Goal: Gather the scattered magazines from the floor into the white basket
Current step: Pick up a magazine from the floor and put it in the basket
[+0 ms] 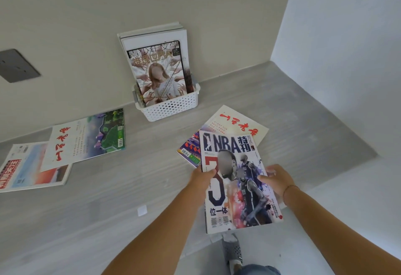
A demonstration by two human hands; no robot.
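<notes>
Both hands hold an NBA magazine (236, 179) above the floor. My left hand (200, 177) grips its left edge and my right hand (276, 177) grips its right edge. The white perforated basket (173, 107) stands against the wall ahead, with several magazines upright in it, the front one (158, 73) showing a long-haired figure. On the floor beyond the held magazine lie a cream magazine with red script (238, 123) and a purple-covered one (191, 149). At the left lie a white-and-green magazine (86, 136) and a newspaper-like magazine (28, 168), partly overlapped.
The grey wood-look floor (108, 188) meets a beige wall ahead and a white wall (347, 58) at the right. A dark wall socket (17, 65) sits at the left. A small white square (142, 210) lies on the floor. My grey shoe (232, 251) shows below the magazine.
</notes>
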